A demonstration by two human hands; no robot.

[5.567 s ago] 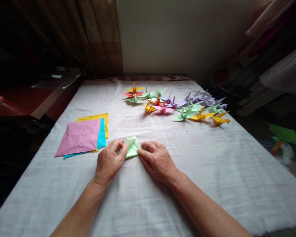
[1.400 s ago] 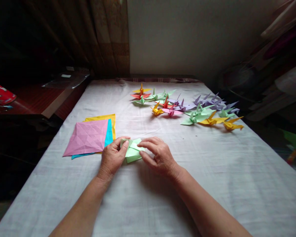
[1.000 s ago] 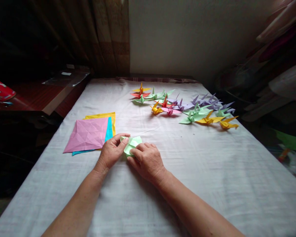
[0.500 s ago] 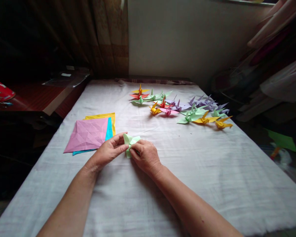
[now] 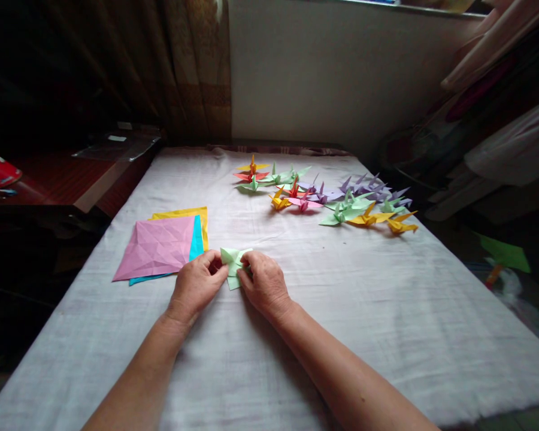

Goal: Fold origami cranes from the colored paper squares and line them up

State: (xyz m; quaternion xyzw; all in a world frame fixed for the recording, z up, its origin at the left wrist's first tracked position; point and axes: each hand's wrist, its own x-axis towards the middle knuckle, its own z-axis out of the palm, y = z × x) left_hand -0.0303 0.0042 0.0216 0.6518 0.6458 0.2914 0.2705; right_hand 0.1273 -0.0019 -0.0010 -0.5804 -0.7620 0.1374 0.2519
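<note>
A small folded piece of light green origami paper [image 5: 232, 270] is between my two hands, over the middle of the cloth-covered table [image 5: 269, 353]. My left hand [image 5: 200, 281] pinches its left edge between thumb and fingers. On the other side, my right hand [image 5: 265, 278] grips the right part, with the fingertips curled over it. Part of the paper's right side is hidden behind my right fingers. Close to my left hand lie creased paper sheets: a pink one [image 5: 161, 246] on top, with a blue one [image 5: 196, 236] and a yellow one [image 5: 179, 212] showing beneath.
Several folded paper cranes in yellow [image 5: 367, 216], red [image 5: 294, 190], green [image 5: 341, 212], purple [image 5: 377, 190] and pink [image 5: 303, 203] stand toward the table's back right. A wooden desk [image 5: 67, 179] with a clear plastic sleeve [image 5: 117, 146] is at the left.
My left fingers have drawn in from a spread hold to a pinch on the paper's left edge. The paper looks opened wider and flatter. The view has shifted slightly.
</note>
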